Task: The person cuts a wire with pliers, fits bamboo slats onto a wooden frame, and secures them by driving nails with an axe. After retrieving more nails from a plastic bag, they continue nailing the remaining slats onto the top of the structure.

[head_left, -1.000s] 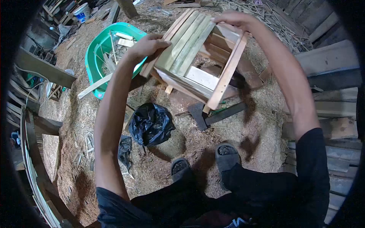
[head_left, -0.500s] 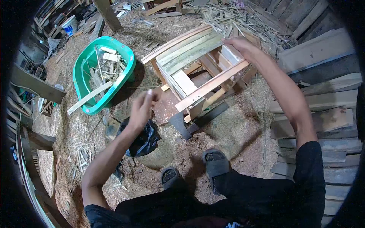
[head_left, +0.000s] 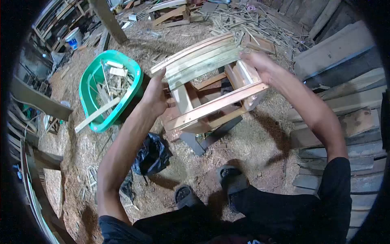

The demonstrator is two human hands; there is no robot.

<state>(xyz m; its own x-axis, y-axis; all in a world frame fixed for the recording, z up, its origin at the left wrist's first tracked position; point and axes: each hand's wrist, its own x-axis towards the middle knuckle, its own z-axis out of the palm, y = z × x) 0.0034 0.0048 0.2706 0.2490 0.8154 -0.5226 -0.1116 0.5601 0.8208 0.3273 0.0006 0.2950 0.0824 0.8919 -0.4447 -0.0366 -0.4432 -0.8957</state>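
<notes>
Between my two hands is a small wooden frame (head_left: 215,110) with slats across part of its top and an open gap at the near side. My left hand (head_left: 155,95) grips its left end, the thumb up along the slats and the fingers hidden beneath. At the upper right corner my right hand (head_left: 260,65) is closed around the edge. The frame is tilted, held above a low dark wooden stand (head_left: 221,132) on the floor.
A green plastic tub (head_left: 136,77) of wood scraps stands at the left. A black plastic bag (head_left: 151,156) lies by my feet. Planks (head_left: 341,126) are stacked along the right, and thin offcuts (head_left: 260,26) are heaped at the back. A wooden post (head_left: 107,20) rises at the upper left.
My left hand has moved up and right from beside the frame and taken hold of its left end. The frame has been raised and tilted; my right hand keeps its grip.
</notes>
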